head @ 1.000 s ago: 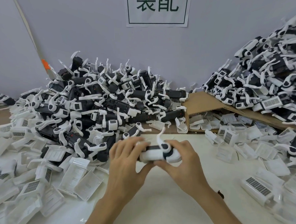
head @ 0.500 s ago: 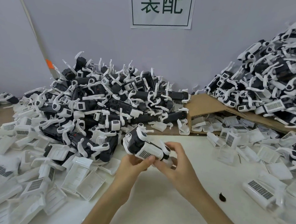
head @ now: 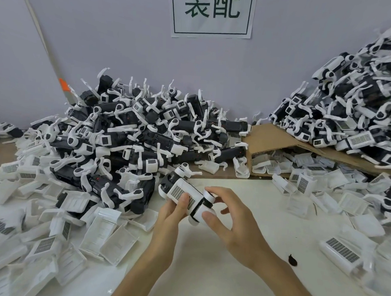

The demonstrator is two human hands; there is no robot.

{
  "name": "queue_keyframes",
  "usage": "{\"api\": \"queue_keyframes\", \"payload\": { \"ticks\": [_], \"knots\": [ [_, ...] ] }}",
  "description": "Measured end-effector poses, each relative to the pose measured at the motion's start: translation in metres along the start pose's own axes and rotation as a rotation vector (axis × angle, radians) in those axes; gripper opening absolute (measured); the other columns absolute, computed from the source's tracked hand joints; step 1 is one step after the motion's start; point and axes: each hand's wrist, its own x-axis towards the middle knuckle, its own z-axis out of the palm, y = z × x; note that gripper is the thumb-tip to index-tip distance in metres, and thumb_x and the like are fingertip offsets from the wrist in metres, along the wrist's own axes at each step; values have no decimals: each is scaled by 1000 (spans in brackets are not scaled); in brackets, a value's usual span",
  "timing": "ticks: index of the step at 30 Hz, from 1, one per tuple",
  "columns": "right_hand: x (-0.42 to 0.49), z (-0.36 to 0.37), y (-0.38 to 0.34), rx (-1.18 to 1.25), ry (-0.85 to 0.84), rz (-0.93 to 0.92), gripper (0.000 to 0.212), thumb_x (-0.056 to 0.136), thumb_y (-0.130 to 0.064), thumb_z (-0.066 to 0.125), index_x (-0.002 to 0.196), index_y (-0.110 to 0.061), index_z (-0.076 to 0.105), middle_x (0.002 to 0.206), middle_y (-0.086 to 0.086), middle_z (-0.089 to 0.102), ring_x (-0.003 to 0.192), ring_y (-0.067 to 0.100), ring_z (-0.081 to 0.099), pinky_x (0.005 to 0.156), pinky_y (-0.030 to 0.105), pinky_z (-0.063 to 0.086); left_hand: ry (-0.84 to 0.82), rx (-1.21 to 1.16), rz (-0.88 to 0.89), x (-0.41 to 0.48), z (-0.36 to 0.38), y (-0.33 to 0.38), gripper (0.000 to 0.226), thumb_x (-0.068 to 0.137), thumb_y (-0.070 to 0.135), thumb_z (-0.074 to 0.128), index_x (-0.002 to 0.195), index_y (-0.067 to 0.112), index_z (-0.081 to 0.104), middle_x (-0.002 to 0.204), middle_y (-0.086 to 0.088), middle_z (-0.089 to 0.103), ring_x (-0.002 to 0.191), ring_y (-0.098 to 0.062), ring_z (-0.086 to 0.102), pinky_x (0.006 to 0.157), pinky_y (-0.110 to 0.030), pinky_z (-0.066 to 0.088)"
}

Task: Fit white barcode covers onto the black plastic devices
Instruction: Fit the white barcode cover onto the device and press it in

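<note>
Since a second ago the device [head: 168, 183] has been turned barcode-up, gripped by the left hand [head: 168, 221] and pinched by the right hand [head: 231, 225]; the cover [head: 179, 191] appears seated.

Both bare forearms are reaching up from the lower edge, angling towards each other over the worktop. The left hand [head: 171, 216] is cradling a device [head: 176, 188] from below, its thumb [head: 183, 201] pressing flat on the upper face while the other fingers are curling out of sight underneath. The right hand [head: 233, 226] is meeting it from the right, its thumb and bent forefinger pinching the device's near end, with the remaining fingers hanging loosely spread behind.
</note>
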Motion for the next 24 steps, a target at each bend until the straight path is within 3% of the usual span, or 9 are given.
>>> {"api": "queue_keyframes", "payload": {
  "ticks": [3, 5, 8, 9, 11, 14, 18, 21, 24],
  "knots": [
    [-1, 0, 2, -16, -14, 15, 41, 90, -58, 55, 129, -47, 47, 131, -27, 52, 123, 2, 52, 89, 20, 40, -5, 29, 8, -1, 3, 1, 38, 94, 48, 60, 114, 18, 70, 107, -4, 76, 104, -20, 70, 87, -23, 50],
    [-2, 0, 3, -77, -15, -2, 51, 90, -50, 62, 136, -47, 40, 140, -30, 43, 126, 0, 49, 90, 18, 41, 64, 162, 90, -2, 3, 1, 33, 88, 53, 66, 107, 26, 72, 99, 4, 77, 96, -17, 71, 77, -22, 54],
    [-1, 0, 4, -226, 83, -96, 89, 85, -24, 76, 154, -36, 20, 160, -24, 16, 138, 1, 39, 104, 14, 39, 282, 810, 422, 1, -7, -1, 29, 77, 49, 79, 92, 26, 69, 72, 12, 64, 71, -15, 62, 79, -38, 49],
    [0, -1, 3, -265, 117, -139, 95, 84, -19, 78, 156, -32, 18, 163, -20, 14, 143, 5, 35, 110, 18, 36, 334, 1038, 567, 3, -10, -1, 29, 76, 44, 83, 92, 25, 69, 70, 16, 54, 68, -13, 57, 83, -37, 41],
    [3, -4, 1, -321, 141, -221, 97, 82, -17, 80, 158, -28, 20, 164, -16, 17, 149, 7, 27, 117, 21, 30, 333, 1254, 726, 4, -13, 0, 34, 71, 40, 85, 99, 26, 72, 75, 20, 43, 70, -13, 53, 85, -33, 30],
    [3, -4, 1, -343, 94, -267, 93, 82, -19, 80, 156, -30, 25, 158, -19, 31, 143, 1, 31, 115, 18, 29, 242, 1335, 792, 5, -16, -2, 39, 69, 45, 78, 105, 29, 76, 72, 16, 53, 71, -15, 56, 91, -33, 29],
    [2, -5, 6, -310, 136, -230, 76, 81, -26, 82, 144, -31, 40, 124, -33, 41, 122, -2, 43, 102, 17, 40, 169, 1358, 815, 5, -16, -1, 43, 76, 55, 61, 104, 27, 77, 73, 15, 60, 76, -16, 58, 93, -35, 32],
    [3, -6, 6, -255, 197, -153, 75, 77, -39, 81, 140, -37, 39, 117, -32, 47, 115, 1, 50, 93, 17, 45, 170, 1282, 812, 5, -16, 0, 50, 80, 61, 59, 111, 25, 76, 97, 12, 69, 96, -15, 63, 100, -37, 32],
    [3, -8, 5, -116, 258, -23, 87, 76, -39, 84, 144, -43, 30, 114, -21, 61, 109, 4, 58, 81, 19, 52, 157, 1136, 725, 6, -17, 0, 55, 84, 60, 66, 126, 25, 67, 134, 1, 56, 122, -13, 51, 107, -38, 33]
  ]
}}
